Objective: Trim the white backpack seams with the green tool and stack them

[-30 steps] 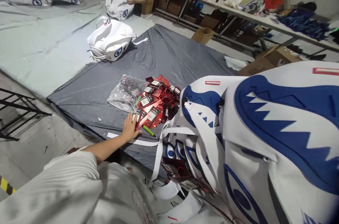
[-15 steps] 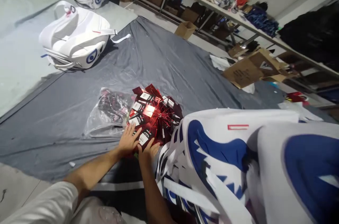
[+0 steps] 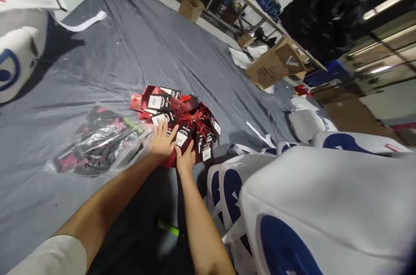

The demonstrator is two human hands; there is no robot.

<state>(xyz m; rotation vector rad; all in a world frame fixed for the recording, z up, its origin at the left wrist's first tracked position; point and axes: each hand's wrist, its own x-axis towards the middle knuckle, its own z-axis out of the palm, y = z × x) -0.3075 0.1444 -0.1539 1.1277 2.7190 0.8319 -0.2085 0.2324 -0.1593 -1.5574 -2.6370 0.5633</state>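
Here both hands (image 3: 173,149) outstretched, fingers on red tags (image 3: 175,117).

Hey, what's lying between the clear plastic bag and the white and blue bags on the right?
In the head view, the pile of shiny red hang tags lies there, with the left hand and right hand on it.

tags (image 3: 175,112) on sheet (image 3: 182,50), bag (image 3: 97,145) left
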